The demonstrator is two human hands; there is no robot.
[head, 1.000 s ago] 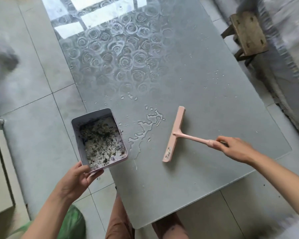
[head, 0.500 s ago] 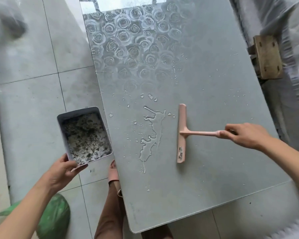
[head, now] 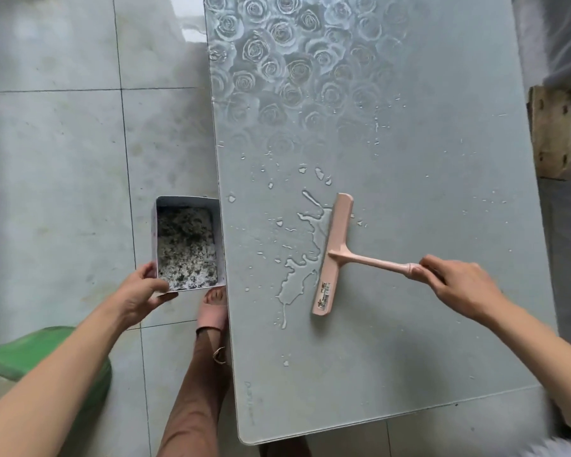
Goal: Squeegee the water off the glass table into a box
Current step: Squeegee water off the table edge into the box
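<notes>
Squeegee (head: 332, 255) on the glass counter (head: 409, 357), blade at the right edge of the water puddle (head: 305, 255), your right hand (head: 459, 285), fingers curled round its handle, your left hand (head: 136, 291) gripping the box (head: 154, 239) just beside the counter's left edge

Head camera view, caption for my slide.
Right hand holds pink squeegee in puddle; left hand holds box beside glass table.

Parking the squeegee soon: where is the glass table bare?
Mostly free: the near corner of the grey glass table, between the pink plastic squeegee and the near edge; also beyond its handle, towards the wooden stool. Crowded: the water puddle left of the blade, by the white rectangular box.
</notes>
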